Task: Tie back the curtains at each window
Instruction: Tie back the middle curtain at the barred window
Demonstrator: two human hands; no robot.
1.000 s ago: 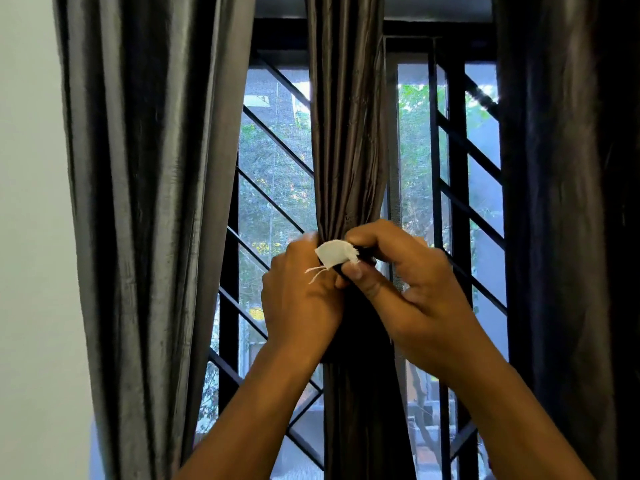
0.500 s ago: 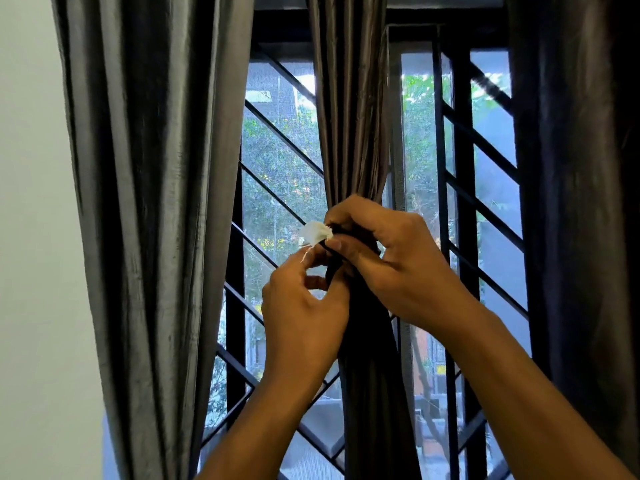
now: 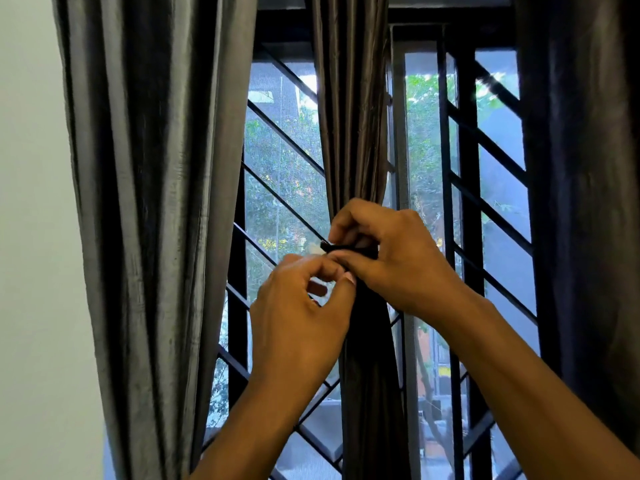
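Note:
A dark brown middle curtain [image 3: 349,116] hangs in front of the window, gathered into a narrow bundle at hand height. A black tie-back strap [image 3: 346,248] with a frayed white end [image 3: 314,249] is wrapped round the bundle. My right hand [image 3: 398,261] grips the strap against the curtain, fingers above and thumb below. My left hand [image 3: 298,323] is just below and to the left, fingers curled, its fingertips pinching at the strap's white end. Most of the strap is hidden by my fingers.
A wide grey curtain [image 3: 156,202] hangs loose on the left beside a pale wall [image 3: 31,237]. Another dark curtain [image 3: 588,202] hangs at the right edge. Behind the curtains is a black window grille [image 3: 284,140] with diagonal bars, and trees outside.
The white end, earlier folded out in plain sight between my hands, is now nearly covered. My left hand has slid lower, and my right hand has wrapped further round the strap.

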